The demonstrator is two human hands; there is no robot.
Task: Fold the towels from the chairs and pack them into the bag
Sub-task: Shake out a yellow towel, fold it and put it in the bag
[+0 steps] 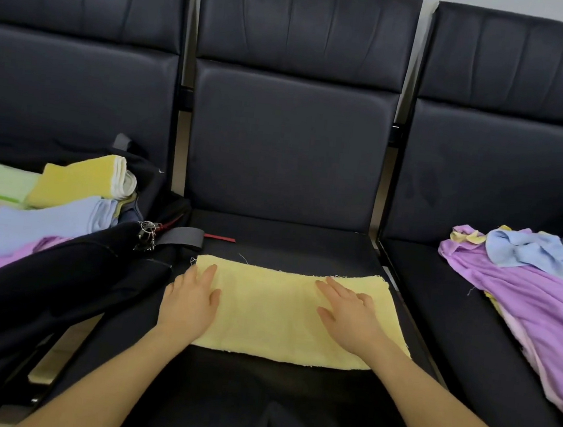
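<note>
We see the yellow towel point(281, 313) lying flat on the middle chair point(281, 241). Our left hand point(190, 302) and right hand point(349, 318) press on it with straight fingers, gripping nothing. The black bag point(61, 271) (already holding folded towels point(50, 205)) stands at left.

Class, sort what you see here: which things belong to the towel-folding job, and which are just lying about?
Job: pale yellow towel under both hands; crumpled purple and blue towels; black bag holding folded towels.
Lying about: metal key ring; red strap.
</note>
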